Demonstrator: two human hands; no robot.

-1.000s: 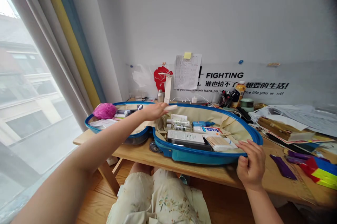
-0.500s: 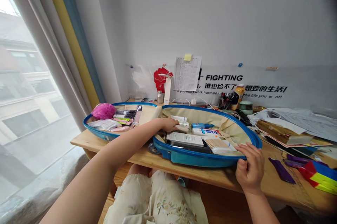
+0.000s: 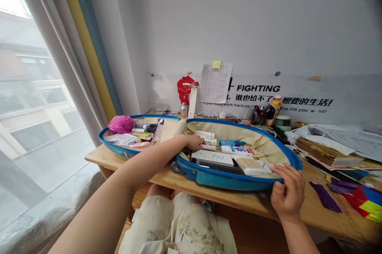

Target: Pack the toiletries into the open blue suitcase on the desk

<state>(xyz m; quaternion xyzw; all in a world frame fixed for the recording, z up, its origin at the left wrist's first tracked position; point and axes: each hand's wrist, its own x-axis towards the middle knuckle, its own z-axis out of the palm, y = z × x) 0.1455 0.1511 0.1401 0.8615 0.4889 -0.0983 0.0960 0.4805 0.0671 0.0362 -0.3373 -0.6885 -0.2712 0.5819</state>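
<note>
My left hand (image 3: 194, 142) touches a pale tube (image 3: 210, 148) in the right half of the suitcase (image 3: 238, 184); I can't tell whether it grips. My right hand (image 3: 289, 192) clasps the near right rim. Likely I'm placing the tube; next calls for gentle release.

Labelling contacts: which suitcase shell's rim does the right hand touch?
The blue plastic shell holding bundled wooden sticks; the other shell holds a fuzzy pink ball.

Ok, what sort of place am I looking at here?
Probably a room someone lives in, at home or in a dormitory: a light-brown wooden desk, an open blue hard-shell suitcase on it, and a grey, yellow and blue fabric curtain beside a glass window.
</note>
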